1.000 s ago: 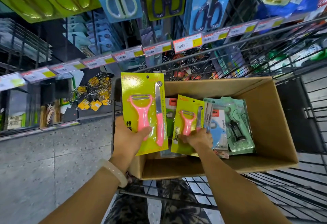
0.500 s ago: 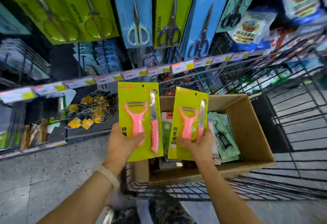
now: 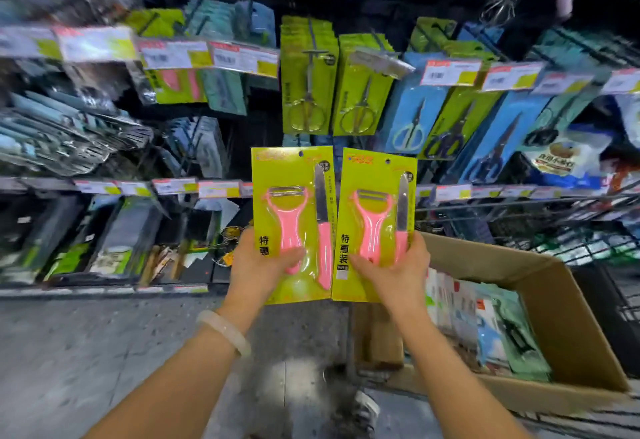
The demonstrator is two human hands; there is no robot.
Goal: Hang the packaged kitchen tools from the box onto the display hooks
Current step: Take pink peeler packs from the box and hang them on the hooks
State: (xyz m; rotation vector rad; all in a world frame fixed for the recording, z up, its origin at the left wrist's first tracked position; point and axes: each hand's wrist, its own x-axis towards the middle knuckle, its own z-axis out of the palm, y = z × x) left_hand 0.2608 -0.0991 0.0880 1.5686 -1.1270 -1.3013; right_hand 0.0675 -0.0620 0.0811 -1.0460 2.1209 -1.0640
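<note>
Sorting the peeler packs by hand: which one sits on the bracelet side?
The left peeler pack, held by the left hand, whose wrist wears the bracelet; the right peeler pack's wrist is bare.

Two peeler-and-knife packs were held upright side by side before the display rack [image 3: 242, 120], their inner edges touching. The left pack [image 3: 292, 196] sat in the left hand [image 3: 258, 265], the right pack [image 3: 375, 210] in the right hand [image 3: 398, 270], each hand at its pack's lower part. Hanging scissor packs [image 3: 308, 75] lay behind and above both. The box [image 3: 568, 327] stood to the lower right, below the right hand, with further packaged tools [image 3: 485, 327] inside it. A bracelet [image 3: 225, 331] sat on the left wrist.
</note>
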